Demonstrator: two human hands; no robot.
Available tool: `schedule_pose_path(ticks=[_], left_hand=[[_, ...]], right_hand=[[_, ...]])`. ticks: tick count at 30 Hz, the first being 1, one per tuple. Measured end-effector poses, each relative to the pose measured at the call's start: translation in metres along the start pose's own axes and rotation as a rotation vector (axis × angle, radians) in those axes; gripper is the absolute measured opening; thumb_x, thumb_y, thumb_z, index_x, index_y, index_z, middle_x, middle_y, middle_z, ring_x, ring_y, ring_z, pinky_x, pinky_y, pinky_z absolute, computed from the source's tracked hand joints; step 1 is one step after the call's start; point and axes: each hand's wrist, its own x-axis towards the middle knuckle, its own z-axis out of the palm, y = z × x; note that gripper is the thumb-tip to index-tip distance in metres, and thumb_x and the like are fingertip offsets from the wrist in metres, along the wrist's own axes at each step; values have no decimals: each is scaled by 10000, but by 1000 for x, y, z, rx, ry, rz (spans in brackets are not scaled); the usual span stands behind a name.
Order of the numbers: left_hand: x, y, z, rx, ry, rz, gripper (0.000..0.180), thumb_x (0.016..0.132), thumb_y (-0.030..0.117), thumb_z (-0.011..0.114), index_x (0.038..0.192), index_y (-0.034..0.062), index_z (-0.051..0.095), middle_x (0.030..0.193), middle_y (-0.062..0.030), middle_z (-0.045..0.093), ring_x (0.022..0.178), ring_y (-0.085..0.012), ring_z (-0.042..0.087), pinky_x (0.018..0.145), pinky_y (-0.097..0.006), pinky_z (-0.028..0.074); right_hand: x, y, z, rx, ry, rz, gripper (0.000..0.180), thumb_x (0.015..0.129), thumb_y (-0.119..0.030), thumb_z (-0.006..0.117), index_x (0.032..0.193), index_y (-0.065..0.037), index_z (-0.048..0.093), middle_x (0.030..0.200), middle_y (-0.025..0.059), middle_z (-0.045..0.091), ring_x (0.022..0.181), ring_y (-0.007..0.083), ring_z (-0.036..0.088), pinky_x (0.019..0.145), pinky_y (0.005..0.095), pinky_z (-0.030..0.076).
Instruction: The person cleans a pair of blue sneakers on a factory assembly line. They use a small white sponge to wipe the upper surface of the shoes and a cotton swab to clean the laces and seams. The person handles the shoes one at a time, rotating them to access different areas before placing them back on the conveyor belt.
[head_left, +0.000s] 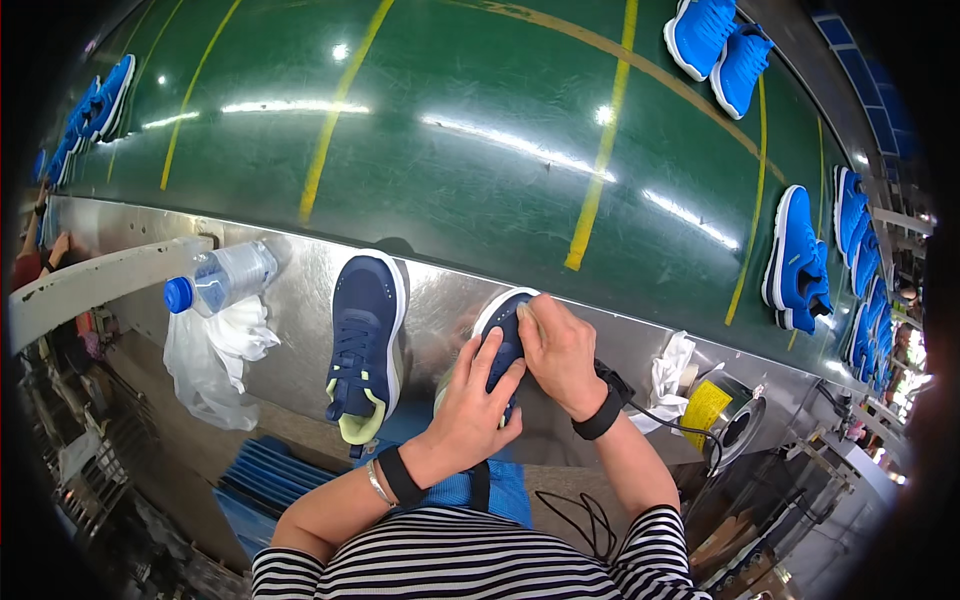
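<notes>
A navy sneaker [505,312] with a white sole lies at the metal ledge in front of me, its toe toward the green belt. My left hand [465,405] spans its upper with fingers spread over both sides, holding it and hiding most of it. Beside the toe, my right hand [560,350] is closed in a pinch against the shoe's right side; whatever is between the fingertips is hidden. To the left stands a matching navy sneaker [362,300] with a pale green lining, apart from both hands.
Beyond the ledge runs a green belt [450,190] with yellow lines, carrying bright blue shoes [795,255]. A plastic bottle [235,275] and white bag [210,360] are at left. Right of my hands are crumpled tissue [672,380] and a yellow-labelled roll [706,408]. Another person's hand [60,245] shows far left.
</notes>
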Motion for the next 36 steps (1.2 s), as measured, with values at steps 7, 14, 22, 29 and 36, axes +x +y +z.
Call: schedule_pose_path(ticks=[7, 14, 22, 29, 36], left_hand=[[-1, -2, -3, -18, 15, -5, 602, 666, 91, 739, 1236, 23, 556, 1415, -288, 310, 1276, -496, 366, 1042, -506, 386], [0, -1, -1, -8, 22, -6, 621, 654, 87, 743, 1241, 33, 547, 1411, -287, 315, 1272, -502, 366, 1042, -516, 383], [1, -3, -1, -14, 9, -28, 631, 648, 91, 749, 1242, 44, 541, 1418, -282, 308, 1270, -497, 364, 1043, -527, 376], [0, -4, -1, -14, 6, -44, 649, 635, 82, 754, 1246, 48, 538, 1421, -265, 318, 1283, -475, 370, 1048, -517, 377], [1, -5, -1, -28, 15, -60, 640, 630, 75, 752, 1236, 49, 548, 1424, -255, 332, 1291, -472, 372, 1054, -511, 378]], right_hand=[[-12, 16, -33, 195, 34, 47, 129, 930, -115, 600, 970, 5, 578, 858, 125, 571, 722, 284, 577, 658, 325, 467], [8, 15, -38, 166, -187, -41, 118, 864, -56, 660, 932, -2, 582, 802, 130, 565, 704, 288, 587, 643, 367, 474], [19, 18, -19, 91, -187, -350, 117, 804, 0, 662, 887, -22, 583, 780, 126, 544, 711, 322, 560, 617, 395, 452], [19, 33, -30, 48, -244, -395, 142, 779, 6, 679, 871, -25, 576, 780, 123, 543, 731, 314, 558, 627, 391, 458], [27, 24, -18, 30, -257, -455, 156, 765, 27, 681, 877, -22, 584, 767, 120, 539, 727, 311, 561, 618, 392, 461]])
